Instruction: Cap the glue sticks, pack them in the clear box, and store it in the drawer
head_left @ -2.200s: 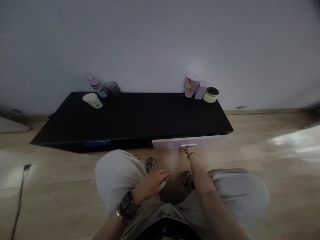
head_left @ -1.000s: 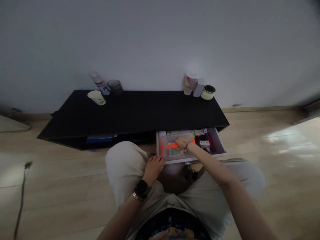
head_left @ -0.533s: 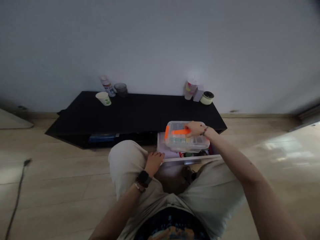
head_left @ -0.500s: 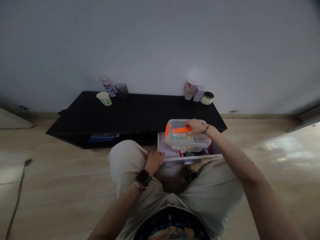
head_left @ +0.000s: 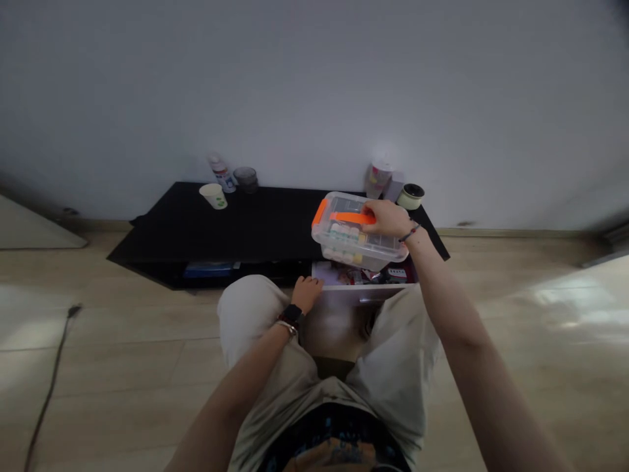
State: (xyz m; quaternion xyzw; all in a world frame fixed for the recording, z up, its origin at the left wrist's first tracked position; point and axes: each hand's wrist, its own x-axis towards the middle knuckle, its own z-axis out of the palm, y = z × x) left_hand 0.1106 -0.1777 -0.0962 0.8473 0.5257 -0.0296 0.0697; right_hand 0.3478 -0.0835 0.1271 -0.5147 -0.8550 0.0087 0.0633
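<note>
The right hand [head_left: 388, 218] is closed around the orange handle [head_left: 350, 217] of a clear plastic box [head_left: 351, 241] and holds it in the air. A second ago we saw that box lying in the open drawer [head_left: 361, 288] with the hand on its lid. Half a second ago it hung just above the drawer. Now it sits higher and further toward 12 o'clock, over the front edge of the black cabinet [head_left: 265, 223]. It is tilted a little, with its left end up. The box is therefore fully out of the drawer and rests on nothing, so its whole weight hangs from the handle. Small coloured things show through its wall, but we cannot make them out.

The left hand [head_left: 308, 290] has stayed at the drawer's left front corner, at 9 o'clock from the drawer, by the knee. Its fingers are curled, and we cannot tell whether they grip anything.

The drawer stays pulled out, with packets visible where the box lay. On the cabinet top, a paper cup [head_left: 214, 195] stands at 10 o'clock from the box and a round tin [head_left: 409, 195] at 2 o'clock.
</note>
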